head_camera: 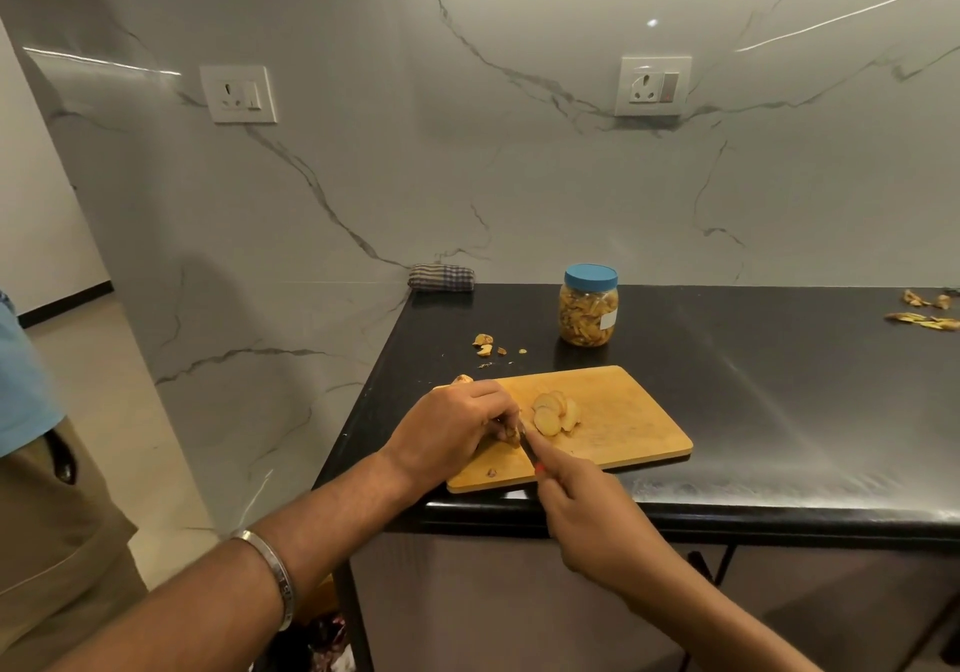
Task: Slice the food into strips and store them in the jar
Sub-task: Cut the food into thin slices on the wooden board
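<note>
At the far left edge of my view stands another person in a light blue top and tan trousers point(41, 463), off the counter altogether; on my left forearm I see a plain silver metal bangle point(275, 575); at the back left corner of the glossy black stone counter point(779, 411) lies a folded dark checked cloth point(441, 277) against the white marble-veined wall, which carries two white socket plates; near the counter's left edge, behind the board, sit a few small yellow-brown food scraps point(485, 345); the rectangular pale wooden chopping board point(623, 411) lies along the front edge near the front left corner; my left hand point(457, 432) rests on the board's left end, fingers curled down and pinching a small brown-skinned stub of the food point(513, 435); just right of it my right hand point(592, 510) is clenched around a knife point(529, 447), forefinger stretched along it, with only a dark sliver of the blade showing beside the stub; just beside the blade a fan of pale yellow round slices point(553, 414) lies on the board's middle; behind the board stands a clear plastic jar with a blue screw lid point(588, 312), closed and nearly full of yellow strips; toward the counter's far right edge lie more yellow-brown peelings point(924, 312).
</note>
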